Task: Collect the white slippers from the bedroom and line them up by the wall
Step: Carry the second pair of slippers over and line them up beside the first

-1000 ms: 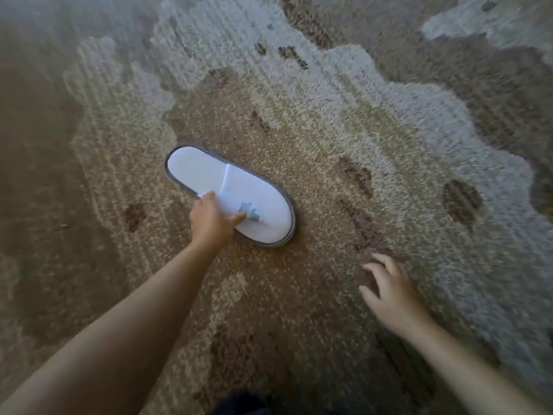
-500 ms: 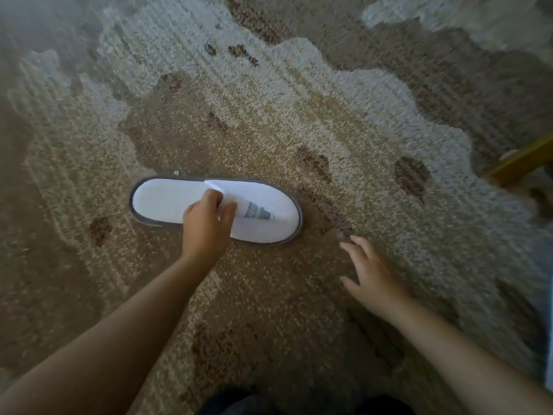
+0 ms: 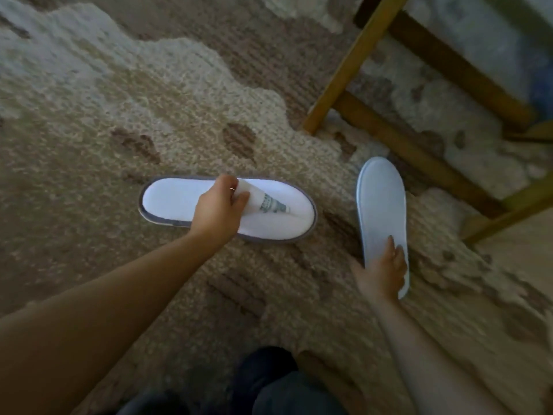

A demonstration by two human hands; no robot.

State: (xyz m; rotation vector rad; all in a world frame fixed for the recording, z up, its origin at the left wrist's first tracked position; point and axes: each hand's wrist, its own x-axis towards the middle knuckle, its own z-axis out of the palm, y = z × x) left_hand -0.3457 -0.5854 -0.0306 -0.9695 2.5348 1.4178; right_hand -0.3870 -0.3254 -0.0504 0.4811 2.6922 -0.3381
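Note:
A white slipper with a grey edge (image 3: 170, 202) hangs just above the carpet, toe to the right. My left hand (image 3: 220, 209) pinches the lip of its strap, which bears a small green logo. A second white slipper (image 3: 380, 202) lies sole-up to the right, pointing away from me, near a wooden leg. My right hand (image 3: 381, 272) closes on its near end, thumb under and fingers on top. It is unclear whether this slipper rests on the carpet or is lifted.
A patterned beige and brown carpet (image 3: 119, 115) covers the floor. A wooden furniture frame with slanted legs and rails (image 3: 398, 136) stands at the upper right, close behind the second slipper. My dark-clothed legs (image 3: 269, 384) show at the bottom edge.
The view swung right, bringing the wooden frame and the second slipper into sight. My right hand went from open above the carpet to gripping that slipper's end. My left hand kept its slipper.

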